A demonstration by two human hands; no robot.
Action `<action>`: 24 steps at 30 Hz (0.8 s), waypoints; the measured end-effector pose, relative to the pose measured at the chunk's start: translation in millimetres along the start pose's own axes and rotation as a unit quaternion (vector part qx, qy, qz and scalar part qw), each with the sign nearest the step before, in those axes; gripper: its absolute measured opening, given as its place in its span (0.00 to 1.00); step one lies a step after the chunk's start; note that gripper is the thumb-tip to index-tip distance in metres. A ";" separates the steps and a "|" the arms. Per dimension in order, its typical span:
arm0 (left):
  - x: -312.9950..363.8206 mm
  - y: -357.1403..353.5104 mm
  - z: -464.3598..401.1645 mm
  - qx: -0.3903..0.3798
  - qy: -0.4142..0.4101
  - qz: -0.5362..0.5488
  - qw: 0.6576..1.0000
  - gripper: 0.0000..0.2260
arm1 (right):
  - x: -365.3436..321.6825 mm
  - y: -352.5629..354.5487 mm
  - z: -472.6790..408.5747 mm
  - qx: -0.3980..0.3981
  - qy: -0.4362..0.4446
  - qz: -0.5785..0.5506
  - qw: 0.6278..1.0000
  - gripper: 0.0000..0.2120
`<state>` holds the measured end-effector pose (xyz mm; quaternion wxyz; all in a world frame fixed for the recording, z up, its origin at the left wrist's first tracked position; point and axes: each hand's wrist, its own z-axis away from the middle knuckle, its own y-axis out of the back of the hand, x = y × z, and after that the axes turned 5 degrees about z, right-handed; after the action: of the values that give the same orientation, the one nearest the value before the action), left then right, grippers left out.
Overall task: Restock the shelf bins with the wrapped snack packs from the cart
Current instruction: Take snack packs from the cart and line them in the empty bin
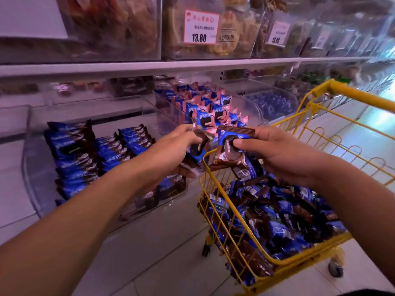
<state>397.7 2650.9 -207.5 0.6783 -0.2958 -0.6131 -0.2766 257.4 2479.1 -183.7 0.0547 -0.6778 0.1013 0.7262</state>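
Both hands full over the yellow wire cart [235, 210]

Left hand [177, 146] grips a blue-and-brown wrapped snack pack [197, 148]; right hand [275, 152] pinches several more packs [232, 144] beside the clear plastic shelf bin [34, 159].

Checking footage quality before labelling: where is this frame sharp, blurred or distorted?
Head view: sharpest on the right hand and its snack pack; left hand slightly motion-blurred; upper bins and far aisle smeared; wide-angle bends the shelf edge; purple cast overall.

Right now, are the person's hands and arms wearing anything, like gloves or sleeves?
No gloves. The left hand and right hand are bare, and both forearms are bare too, with no sleeves, watch or bracelets showing. I can't spot any rings either.
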 end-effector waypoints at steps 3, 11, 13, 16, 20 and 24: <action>-1.1 -5.2 0.2 0.002 0.013 0.024 1.000 0.10 | 1.8 -1.3 -3.1 0.014 -0.003 -0.064 0.998 0.12; 4.2 -17.1 -1.2 0.051 -0.079 -0.023 0.995 0.04 | 1.7 4.7 1.7 0.018 0.085 0.040 0.995 0.18; 6.4 -24.9 0.8 0.019 -0.032 0.000 0.999 0.08 | -0.3 6.6 4.7 0.020 0.120 0.108 0.987 0.14; 9.3 -28.9 3.9 -0.050 -0.008 0.045 0.998 0.19 | -1.8 9.3 8.8 0.015 0.132 0.155 0.979 0.12; 7.9 -30.8 8.0 -0.077 -0.078 -0.080 0.991 0.23 | 3.8 9.3 10.6 0.027 0.122 0.191 0.974 0.14; 5.4 -33.0 5.2 -0.076 -0.098 -0.082 0.989 0.26 | 7.4 11.9 11.5 0.064 0.041 0.070 0.995 0.22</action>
<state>370.4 2632.5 -199.7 0.5652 -0.3214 -0.6761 -0.3466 243.1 2469.6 -189.5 0.0427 -0.6936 0.1969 0.6916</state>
